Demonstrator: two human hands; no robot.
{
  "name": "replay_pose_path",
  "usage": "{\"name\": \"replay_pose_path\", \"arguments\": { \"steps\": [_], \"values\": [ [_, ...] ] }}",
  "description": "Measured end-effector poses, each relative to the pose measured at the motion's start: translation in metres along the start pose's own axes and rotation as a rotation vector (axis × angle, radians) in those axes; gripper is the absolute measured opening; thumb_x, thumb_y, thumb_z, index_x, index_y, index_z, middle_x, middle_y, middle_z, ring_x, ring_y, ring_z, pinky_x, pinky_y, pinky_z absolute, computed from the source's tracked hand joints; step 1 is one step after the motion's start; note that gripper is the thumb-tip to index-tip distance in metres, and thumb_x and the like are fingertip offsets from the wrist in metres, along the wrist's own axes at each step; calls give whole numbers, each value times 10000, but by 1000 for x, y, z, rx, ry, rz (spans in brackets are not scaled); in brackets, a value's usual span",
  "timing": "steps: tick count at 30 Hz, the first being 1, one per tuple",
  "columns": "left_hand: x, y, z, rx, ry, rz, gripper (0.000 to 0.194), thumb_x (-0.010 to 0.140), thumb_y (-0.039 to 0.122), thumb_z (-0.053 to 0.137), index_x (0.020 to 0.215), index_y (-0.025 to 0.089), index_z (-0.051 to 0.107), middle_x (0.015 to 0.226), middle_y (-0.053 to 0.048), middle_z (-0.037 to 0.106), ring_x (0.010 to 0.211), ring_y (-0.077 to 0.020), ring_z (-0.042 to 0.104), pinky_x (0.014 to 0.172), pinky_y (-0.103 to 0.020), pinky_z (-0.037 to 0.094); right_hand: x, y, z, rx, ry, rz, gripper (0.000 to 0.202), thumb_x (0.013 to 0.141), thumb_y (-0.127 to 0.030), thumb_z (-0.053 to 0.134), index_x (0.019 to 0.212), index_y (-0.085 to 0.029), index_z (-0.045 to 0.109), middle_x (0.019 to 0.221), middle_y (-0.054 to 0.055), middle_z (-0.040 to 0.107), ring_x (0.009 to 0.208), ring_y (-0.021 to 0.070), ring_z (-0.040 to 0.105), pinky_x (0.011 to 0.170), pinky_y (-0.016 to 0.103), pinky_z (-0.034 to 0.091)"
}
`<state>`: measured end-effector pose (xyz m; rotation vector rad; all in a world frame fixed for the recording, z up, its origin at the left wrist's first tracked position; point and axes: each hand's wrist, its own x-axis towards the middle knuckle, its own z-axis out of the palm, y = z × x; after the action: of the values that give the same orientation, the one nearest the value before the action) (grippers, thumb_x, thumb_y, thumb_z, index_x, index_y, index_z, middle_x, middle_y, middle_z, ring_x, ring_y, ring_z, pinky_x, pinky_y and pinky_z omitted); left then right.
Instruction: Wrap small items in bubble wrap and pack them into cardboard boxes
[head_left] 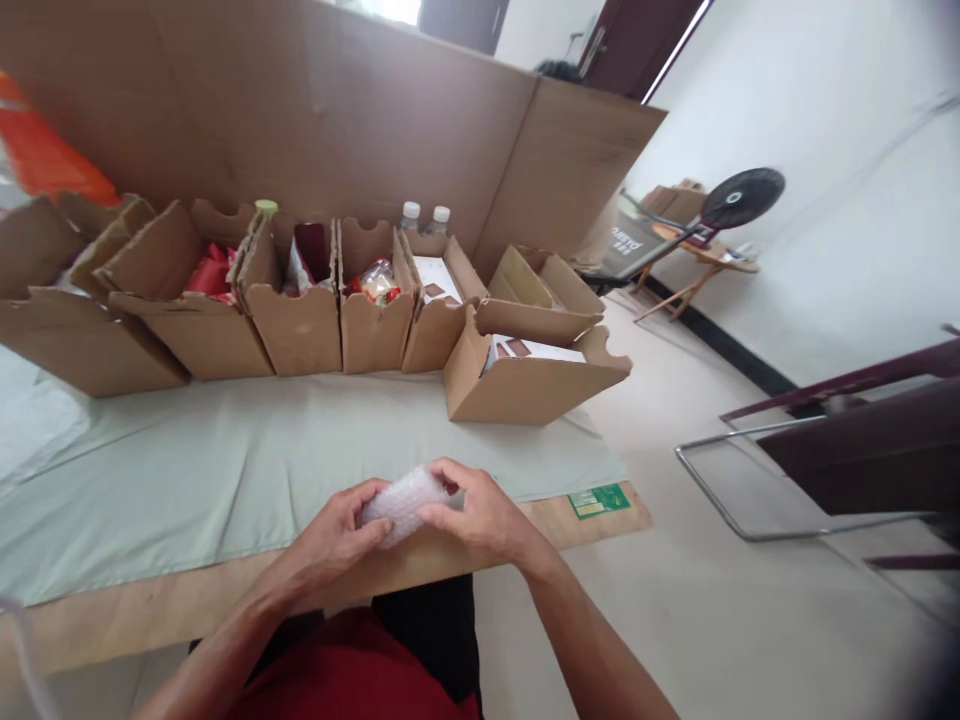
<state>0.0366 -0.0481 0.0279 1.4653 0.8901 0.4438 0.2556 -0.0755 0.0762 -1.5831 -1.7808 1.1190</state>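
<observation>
Between my two hands is a small roll of bubble wrap [407,503], held just above the table's front edge. My left hand [341,535] grips its left end, thumb on the near side and fingers behind. On the right end, my right hand [480,510] closes with its thumb in front and fingers over the top. Whether anything lies inside the wrap I cannot tell. Beneath it are the pale green cloth [300,440] and the bare wooden edge of the table [150,610].
Several open cardboard boxes [300,335] stand in a row behind, holding packets and flat white items. One box [525,390] sits turned at the right. A tall cardboard panel [360,110] rises at the back. A green card [598,501] lies at the table's right corner.
</observation>
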Motion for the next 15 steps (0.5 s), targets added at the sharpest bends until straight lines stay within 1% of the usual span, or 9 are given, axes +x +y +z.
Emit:
{"name": "replay_pose_path", "arguments": {
  "steps": [2, 3, 5, 7, 9, 10, 11, 12, 15],
  "values": [
    [3, 4, -1, 14, -46, 24, 366, 862, 424, 585, 1108, 169, 679, 931, -30, 688, 842, -212, 609, 739, -302, 467, -5, -6, -16, -72, -3, -22, 73, 789, -232, 699, 847, -209, 661, 833, -16, 650, 806, 162, 566, 729, 283, 428],
    [6, 8, -2, 16, -49, 53, 422, 858, 459, 600, 1161, 172, 667, 1005, -49, 703, 906, -231, 629, 789, -322, 487, -8, -10, -27, -80, 21, -37, 52, 793, -230, 695, 800, -205, 650, 805, -17, 641, 788, 160, 562, 716, 284, 426],
    [15, 22, -5, 40, 15, 143, 539, 860, 505, 624, 1300, 194, 608, 1205, -89, 686, 1073, -267, 633, 911, -368, 500, -13, -18, -57, -36, 119, -69, 61, 804, -253, 703, 811, -209, 661, 795, -14, 652, 770, 161, 574, 704, 287, 443],
    [30, 43, -6, 110, 141, 246, 567, 890, 495, 616, 1392, 243, 543, 1373, -103, 610, 1189, -276, 603, 914, -369, 517, -12, -23, -97, 70, 300, -110, 139, 819, -310, 729, 919, -221, 691, 852, -4, 689, 794, 170, 611, 723, 296, 485],
    [52, 72, -4, 229, 234, 357, 513, 931, 422, 575, 1423, 291, 513, 1440, -92, 557, 1199, -262, 599, 782, -315, 539, -3, -25, -139, 188, 540, -170, 270, 791, -364, 770, 1014, -235, 691, 929, 7, 709, 836, 178, 641, 731, 300, 518],
    [65, 86, -1, 308, 264, 416, 507, 938, 370, 559, 1437, 303, 499, 1436, -89, 554, 1178, -254, 609, 725, -295, 534, 6, -24, -158, 238, 636, -191, 317, 766, -381, 784, 1032, -239, 683, 950, 8, 710, 837, 176, 646, 714, 295, 525],
    [79, 101, 2, 405, 288, 470, 527, 934, 316, 550, 1456, 302, 479, 1402, -90, 573, 1148, -247, 623, 717, -297, 531, 16, -22, -175, 280, 693, -194, 348, 741, -393, 789, 1032, -240, 674, 954, 7, 707, 816, 170, 646, 683, 286, 526],
    [93, 114, 6, 518, 308, 506, 555, 927, 269, 544, 1475, 287, 461, 1328, -92, 613, 1105, -245, 641, 744, -316, 535, 29, -19, -189, 315, 705, -170, 367, 718, -402, 790, 1020, -236, 663, 943, 7, 703, 780, 161, 644, 644, 274, 519],
    [130, 139, 16, 878, 331, 492, 585, 910, 187, 543, 1487, 233, 455, 1032, -65, 699, 952, -255, 686, 814, -385, 535, 64, -9, -214, 333, 573, 38, 362, 683, -379, 775, 970, -201, 645, 872, 17, 701, 670, 135, 635, 563, 245, 485]
  ]
}}
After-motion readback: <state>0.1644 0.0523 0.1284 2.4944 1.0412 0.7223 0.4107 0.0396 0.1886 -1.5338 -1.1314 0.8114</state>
